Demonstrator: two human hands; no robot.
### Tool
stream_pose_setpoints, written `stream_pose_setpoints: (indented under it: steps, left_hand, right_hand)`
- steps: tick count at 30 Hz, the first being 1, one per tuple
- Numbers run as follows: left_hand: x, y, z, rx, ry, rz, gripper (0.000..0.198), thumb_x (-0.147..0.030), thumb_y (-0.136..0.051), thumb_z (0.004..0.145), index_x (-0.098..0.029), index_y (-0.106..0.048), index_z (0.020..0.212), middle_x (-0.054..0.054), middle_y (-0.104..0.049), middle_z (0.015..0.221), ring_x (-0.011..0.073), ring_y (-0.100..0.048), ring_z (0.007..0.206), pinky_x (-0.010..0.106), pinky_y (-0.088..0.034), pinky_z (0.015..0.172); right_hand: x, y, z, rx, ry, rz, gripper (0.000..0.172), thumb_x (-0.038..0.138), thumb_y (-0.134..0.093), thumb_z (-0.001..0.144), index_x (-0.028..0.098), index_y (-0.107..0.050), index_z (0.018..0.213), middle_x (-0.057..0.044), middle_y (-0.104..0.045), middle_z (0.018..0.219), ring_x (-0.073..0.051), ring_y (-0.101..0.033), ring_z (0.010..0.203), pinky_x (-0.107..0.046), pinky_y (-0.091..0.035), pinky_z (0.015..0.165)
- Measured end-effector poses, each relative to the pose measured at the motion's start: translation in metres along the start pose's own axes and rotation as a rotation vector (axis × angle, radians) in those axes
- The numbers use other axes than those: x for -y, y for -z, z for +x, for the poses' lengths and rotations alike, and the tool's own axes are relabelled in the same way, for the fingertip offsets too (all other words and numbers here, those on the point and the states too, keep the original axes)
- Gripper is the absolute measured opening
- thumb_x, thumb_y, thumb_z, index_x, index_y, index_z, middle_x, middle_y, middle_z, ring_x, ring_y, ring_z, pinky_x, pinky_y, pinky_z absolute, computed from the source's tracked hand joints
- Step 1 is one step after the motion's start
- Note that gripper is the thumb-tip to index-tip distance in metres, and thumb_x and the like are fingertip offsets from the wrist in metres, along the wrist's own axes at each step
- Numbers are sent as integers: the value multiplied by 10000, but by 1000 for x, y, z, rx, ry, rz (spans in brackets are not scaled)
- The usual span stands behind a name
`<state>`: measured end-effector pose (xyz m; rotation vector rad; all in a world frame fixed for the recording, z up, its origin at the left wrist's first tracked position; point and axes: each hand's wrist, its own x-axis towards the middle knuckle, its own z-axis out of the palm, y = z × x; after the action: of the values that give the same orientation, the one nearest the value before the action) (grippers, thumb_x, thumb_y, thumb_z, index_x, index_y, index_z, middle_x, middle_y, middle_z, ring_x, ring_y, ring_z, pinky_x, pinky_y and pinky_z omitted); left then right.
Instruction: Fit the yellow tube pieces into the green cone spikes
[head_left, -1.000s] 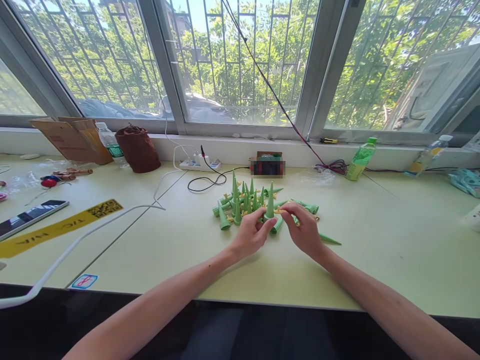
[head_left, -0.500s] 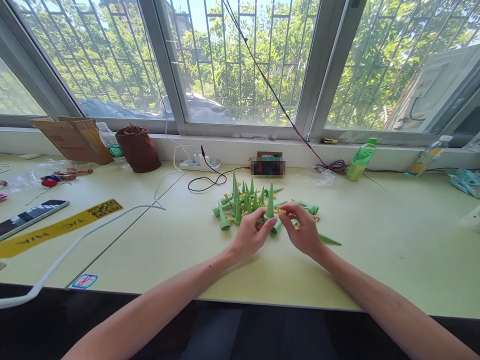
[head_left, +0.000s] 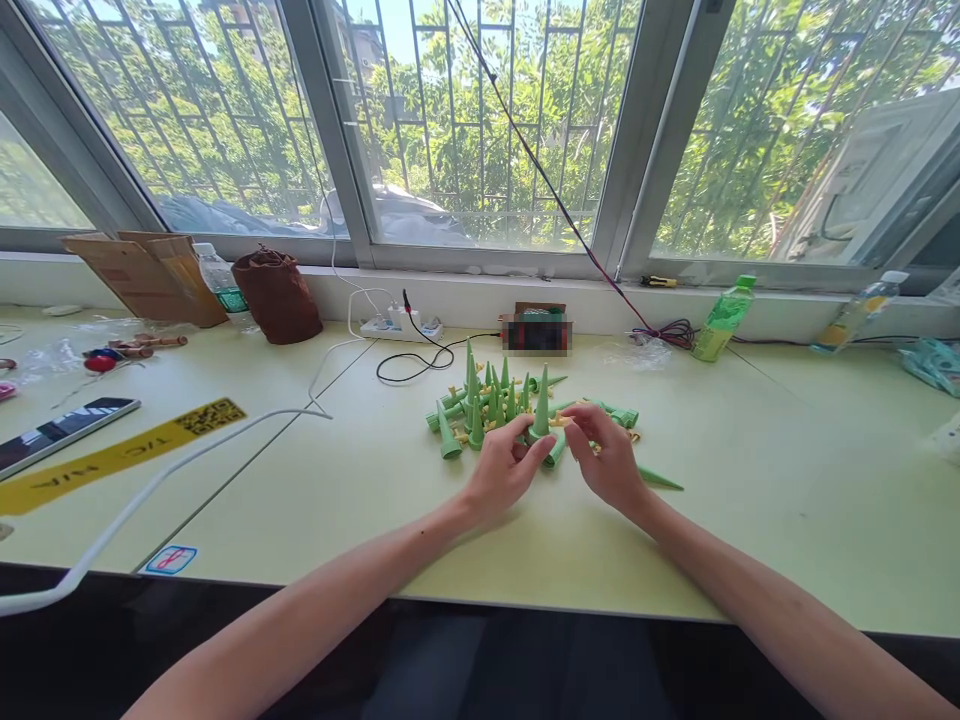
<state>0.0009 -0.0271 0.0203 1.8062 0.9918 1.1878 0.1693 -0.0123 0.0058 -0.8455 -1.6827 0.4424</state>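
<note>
My left hand point(head_left: 504, 462) is closed round the base of a green plastic spike point(head_left: 542, 405), which it keeps upright with the tip pointing up. A small yellow piece point(head_left: 559, 421) sticks out from the right side of that spike's base. At its outer end are the fingertips of my right hand point(head_left: 606, 455), pinched together on it. Just behind both hands lies a pile of similar green spikes point(head_left: 448, 440), several upright and others on their sides, with yellow pieces among them. One loose green spike point(head_left: 660, 479) rests right of my right wrist.
On the left are a phone point(head_left: 67, 432), a yellow strip point(head_left: 127, 455) and a white cable point(head_left: 195, 452). Along the sill stand a brown pouch point(head_left: 277, 297), a power strip point(head_left: 397, 328), a blurred dark device point(head_left: 536, 333) and a green bottle point(head_left: 724, 320).
My right thumb and fingers have shifted slightly at the yellow piece. The left hand and the spike in it stay almost where they were.
</note>
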Motion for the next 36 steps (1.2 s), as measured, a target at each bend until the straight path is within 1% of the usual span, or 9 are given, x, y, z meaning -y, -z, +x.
stream_pose_setpoints:
  steps: [4,6,9,12,19,23,27,30,36]
  left_hand:
    - [0,0,0,-7,0,-4,315,-482,-557,891,-174,-502,848,-99,-342,456,62,-361,361,195,-170,393]
    - [0,0,0,-4,-5,3,318,-480,-569,883,-172,-500,841,-97,-352,460,61,-362,366,195,-181,395]
    - [1,-1,-1,17,-14,11,315,-473,-577,877,-171,-496,841,-98,-365,467,58,-352,376,193,-206,400]
    - [1,-1,-2,22,-22,13,309,-469,-578,875,-170,-499,855,-98,-375,474,56,-343,380,191,-215,401]
    - [2,0,0,-2,2,5,332,-493,-560,886,-181,-476,812,-97,-346,463,62,-373,364,194,-181,392]
    - [1,0,0,6,-4,15,324,-486,-561,886,-168,-512,849,-90,-380,470,62,-379,370,195,-194,394]
    - [1,-1,-1,18,-12,37,324,-482,-576,876,-166,-510,852,-93,-391,461,61,-366,367,195,-210,401]
    - [1,-1,-2,20,-15,34,328,-487,-579,874,-167,-512,853,-93,-391,458,61,-365,366,195,-212,402]
    - [1,1,0,24,-4,-6,323,-481,-548,902,-162,-518,860,-88,-369,477,57,-379,369,189,-192,390]
  right_hand:
    - [0,-1,-1,7,11,31,153,354,-534,943,215,-565,999,-20,-623,825,-123,-586,638,-253,-512,581]
    - [-2,-1,-1,17,-2,18,172,361,-508,957,209,-567,900,-8,-606,758,-112,-547,577,-243,-476,536]
    - [-6,0,-1,34,-13,-36,341,385,-447,983,204,-523,704,18,-530,597,-102,-467,491,-242,-403,478]
    - [-7,0,-1,31,-29,-38,436,404,-382,1004,205,-472,627,33,-457,514,-100,-428,450,-242,-364,451]
    - [1,-2,-2,11,-18,64,159,360,-525,948,212,-549,1000,21,-563,701,-102,-519,530,-229,-434,488]
    - [-2,-2,-2,34,-13,45,150,351,-503,960,213,-545,919,23,-552,679,-97,-494,504,-229,-419,478]
    - [-8,-1,-2,61,-37,-10,361,387,-428,990,210,-476,679,37,-469,548,-96,-428,455,-233,-364,445]
    - [-10,-2,-2,61,-62,-8,430,402,-385,1004,210,-433,622,35,-452,529,-95,-425,451,-235,-348,440]
    - [-4,-4,-4,83,-45,74,169,373,-469,979,215,-530,976,45,-514,629,-99,-471,487,-232,-390,483]
